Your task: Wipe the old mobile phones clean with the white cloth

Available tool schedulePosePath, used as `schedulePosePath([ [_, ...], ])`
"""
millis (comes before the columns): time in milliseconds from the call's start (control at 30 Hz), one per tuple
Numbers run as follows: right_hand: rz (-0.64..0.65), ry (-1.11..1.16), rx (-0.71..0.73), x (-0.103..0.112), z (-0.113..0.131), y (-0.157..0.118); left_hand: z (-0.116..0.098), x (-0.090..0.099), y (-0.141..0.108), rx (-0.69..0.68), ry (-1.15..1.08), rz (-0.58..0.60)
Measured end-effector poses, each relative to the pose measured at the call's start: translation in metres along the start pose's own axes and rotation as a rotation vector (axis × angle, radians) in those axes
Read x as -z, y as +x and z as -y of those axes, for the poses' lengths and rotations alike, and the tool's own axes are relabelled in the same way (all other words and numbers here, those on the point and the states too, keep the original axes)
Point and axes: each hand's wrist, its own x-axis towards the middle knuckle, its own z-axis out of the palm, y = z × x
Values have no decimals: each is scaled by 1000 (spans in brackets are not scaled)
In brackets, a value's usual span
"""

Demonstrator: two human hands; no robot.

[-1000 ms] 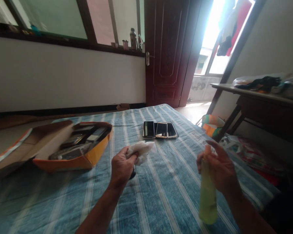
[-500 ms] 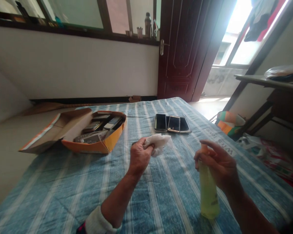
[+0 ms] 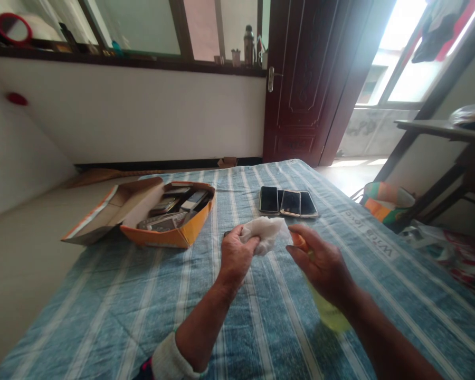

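- The box (image 3: 174,238) sat open at the left on the striped cloth (image 3: 174,327), its lid (image 3: 106,211) folded back to the left. Its outside was orange and its inside brown.
- Inside the box lay several flat devices (image 3: 168,221), some dark, some pale or metallic, resting at different angles and partly over one another.
- On the ledge (image 3: 142,62) behind stood a small cup (image 3: 236,58) and, just right of it, a dark flask (image 3: 248,46); what the flask held could not be told.
- The left hand (image 3: 237,258) pinched a crumpled white tissue (image 3: 266,235) between thumb and fingers, above the cloth. A bit of something dark showed by its fingers, too little to name.
- Beyond the tissue, phones (image 3: 268,199) lay flat in a row, the middle one overlapping the one at the right.
- The bottle (image 3: 329,312) leaned left, yellow-green, its orange top (image 3: 298,241) close to the tissue; whether they touched was unclear.
- The right hand (image 3: 329,272) was curled around the bottle's upper part.
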Motion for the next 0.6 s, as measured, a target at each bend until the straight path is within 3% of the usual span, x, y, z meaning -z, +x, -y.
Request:
schedulePosePath([
  [300, 19, -29, 13, -9, -3, 4, -7, -2, -9, 60, -68, 73],
  [600, -6, -56, -24, -7, 0, 7, -2, 1, -3, 23, -32, -9],
])
